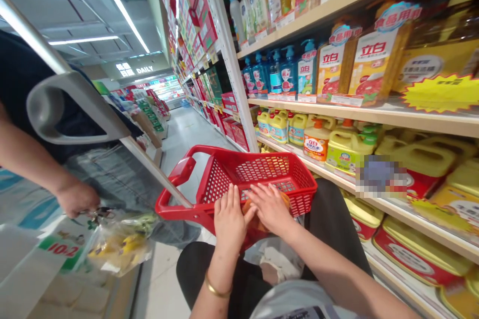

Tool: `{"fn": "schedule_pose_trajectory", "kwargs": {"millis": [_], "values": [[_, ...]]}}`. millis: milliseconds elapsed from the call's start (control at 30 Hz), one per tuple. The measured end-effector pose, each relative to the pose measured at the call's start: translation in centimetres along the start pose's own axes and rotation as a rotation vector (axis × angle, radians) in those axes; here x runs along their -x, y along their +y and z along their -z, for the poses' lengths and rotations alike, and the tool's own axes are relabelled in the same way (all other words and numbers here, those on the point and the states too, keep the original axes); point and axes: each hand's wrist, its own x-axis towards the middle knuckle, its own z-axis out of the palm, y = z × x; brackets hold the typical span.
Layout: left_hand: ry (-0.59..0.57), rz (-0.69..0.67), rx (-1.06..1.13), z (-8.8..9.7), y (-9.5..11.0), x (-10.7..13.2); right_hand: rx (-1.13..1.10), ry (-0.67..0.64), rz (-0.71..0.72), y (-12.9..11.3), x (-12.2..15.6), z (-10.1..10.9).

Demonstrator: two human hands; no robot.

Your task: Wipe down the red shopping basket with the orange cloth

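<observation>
In the head view, the left hand point(229, 217) and right hand point(270, 208) lay open at lower center of the frame, fingers spread and neither clenched. The orange bag point(250, 212) sat between and under them, inside the red basket point(258, 169) (flat, open palms suit a soft load, steadying it without crushing). The right hand's fingers touched the bag; how far the left hand bore on it could not be told. To the right stood a shelf point(374, 119) of jugs point(419, 159). At lower left, another person's hand point(77, 198) held a plastic bag point(119, 249).

shopping basket point(258, 172) left of bottle-stocked shelves point(374, 118)
</observation>
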Motion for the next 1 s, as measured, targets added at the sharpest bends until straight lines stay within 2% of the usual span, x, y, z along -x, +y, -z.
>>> {"fn": "schedule_pose_trajectory", "kwargs": {"millis": [167, 233, 267, 300, 367, 533, 600, 667, 767, 900, 967, 1000], "values": [[-0.009, 0.024, 0.019, 0.1, 0.4, 0.2, 0.192, 0.049, -0.252, 9.2, 3.7, 3.8], [0.002, 0.033, 0.026, -0.1, 0.5, 0.3, 0.254, 0.068, -0.383, 11.6, 4.5, 4.7], [0.012, 0.036, 0.031, -0.3, 0.5, 0.3, 0.275, 0.076, -0.437, 12.1, 4.6, 4.9], [0.022, 0.037, 0.037, -0.5, 0.5, 0.3, 0.288, 0.081, -0.472, 11.9, 4.5, 4.8], [0.038, 0.038, 0.045, -0.8, 0.4, 0.3, 0.287, 0.081, -0.461, 9.9, 3.8, 3.8], [0.034, 0.03, 0.02, -0.9, 0.0, 0.1, 0.117, -0.003, -0.134, 1.2, 1.0, 0.5], [0.029, 0.019, 0.008, -0.7, -0.1, 0.0, 0.043, -0.026, -0.081, -0.4, 0.2, 0.4], [0.021, 0.008, 0.006, -0.4, -0.1, 0.0, 0.012, -0.042, -0.085, 0.2, 0.1, 1.0], [0.013, 0.014, 0.022, -0.2, 0.2, 0.1, 0.065, -0.036, -0.167, 4.2, 1.3, 2.9], [0.023, 0.048, 0.05, -0.4, 0.6, 0.3, 0.188, 0.023, -0.421, 10.6, 4.0, 5.1], [0.03, 0.055, 0.058, -0.6, 0.7, 0.3, 0.225, 0.04, -0.549, 11.8, 4.7, 5.4], [0.032, 0.056, 0.058, -0.7, 0.7, 0.3, 0.241, 0.052, -0.585, 11.7, 4.7, 5.2]]}}
